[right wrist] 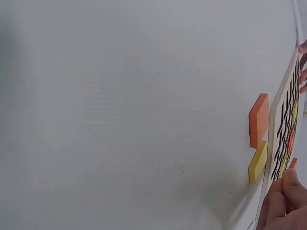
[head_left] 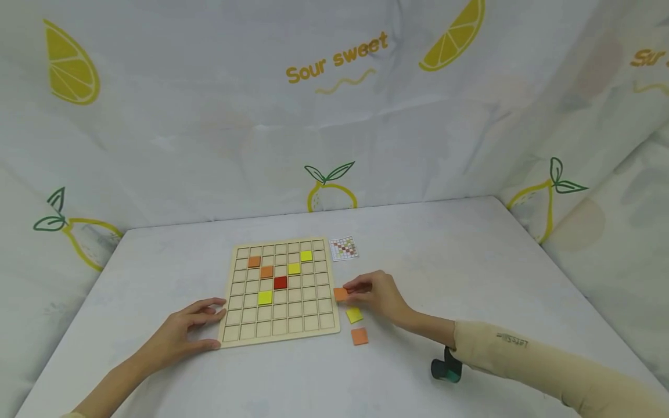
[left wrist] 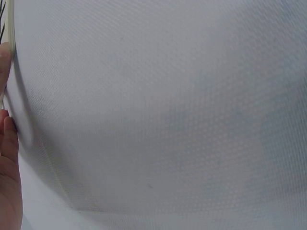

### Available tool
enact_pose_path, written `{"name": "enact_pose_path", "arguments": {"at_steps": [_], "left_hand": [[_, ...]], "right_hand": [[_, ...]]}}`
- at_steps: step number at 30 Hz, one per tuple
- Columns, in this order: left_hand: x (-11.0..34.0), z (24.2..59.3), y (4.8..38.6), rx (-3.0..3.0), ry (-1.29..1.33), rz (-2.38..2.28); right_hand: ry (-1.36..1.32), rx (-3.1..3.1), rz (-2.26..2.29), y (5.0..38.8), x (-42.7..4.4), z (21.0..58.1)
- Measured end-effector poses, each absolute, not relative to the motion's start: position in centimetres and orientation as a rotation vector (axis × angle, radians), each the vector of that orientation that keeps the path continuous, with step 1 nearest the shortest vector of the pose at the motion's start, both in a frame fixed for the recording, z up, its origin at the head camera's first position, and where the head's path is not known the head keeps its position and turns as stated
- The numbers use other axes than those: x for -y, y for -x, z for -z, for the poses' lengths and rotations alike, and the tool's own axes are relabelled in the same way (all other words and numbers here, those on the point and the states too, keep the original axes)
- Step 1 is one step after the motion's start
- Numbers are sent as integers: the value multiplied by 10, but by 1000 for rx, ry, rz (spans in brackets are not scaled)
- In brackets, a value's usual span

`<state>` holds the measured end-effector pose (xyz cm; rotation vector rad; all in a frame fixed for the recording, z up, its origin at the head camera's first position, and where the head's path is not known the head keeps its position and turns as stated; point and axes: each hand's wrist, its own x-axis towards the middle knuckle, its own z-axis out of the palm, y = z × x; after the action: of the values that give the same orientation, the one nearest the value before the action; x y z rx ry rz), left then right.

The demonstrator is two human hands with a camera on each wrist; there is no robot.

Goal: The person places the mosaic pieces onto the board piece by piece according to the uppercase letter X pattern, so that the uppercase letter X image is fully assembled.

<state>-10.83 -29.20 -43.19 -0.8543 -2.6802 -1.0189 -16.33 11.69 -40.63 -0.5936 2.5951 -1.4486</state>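
Observation:
A pale wooden grid board (head_left: 308,309) lies flat on the table, with two orange tiles, three yellow tiles and one red tile (head_left: 280,283) in its squares. My left hand (head_left: 180,332) rests at the board's left edge, fingertips and thumb touching it. At the right edge my right hand (head_left: 378,296) pinches an orange tile (head_left: 341,294) between thumb and fingers. Just below that hand, a yellow tile (head_left: 354,315) and another orange tile (head_left: 359,336) lie loose on the table. In the right wrist view the pinched tile is mostly hidden by the fingers.
A small printed pattern card (head_left: 344,248) lies by the board's upper right corner. A dark object (head_left: 446,368) is at the right forearm, its kind unclear. White lemon-print cloth (head_left: 225,145) rises behind the table.

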Motion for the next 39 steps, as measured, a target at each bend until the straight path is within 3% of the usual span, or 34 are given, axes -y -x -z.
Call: {"name": "enact_pose_path", "arguments": {"at_steps": [39], "left_hand": [[291,431,107,2697,853,991]], "right_hand": [[620,-2567,1439,179,-40,407]]}}
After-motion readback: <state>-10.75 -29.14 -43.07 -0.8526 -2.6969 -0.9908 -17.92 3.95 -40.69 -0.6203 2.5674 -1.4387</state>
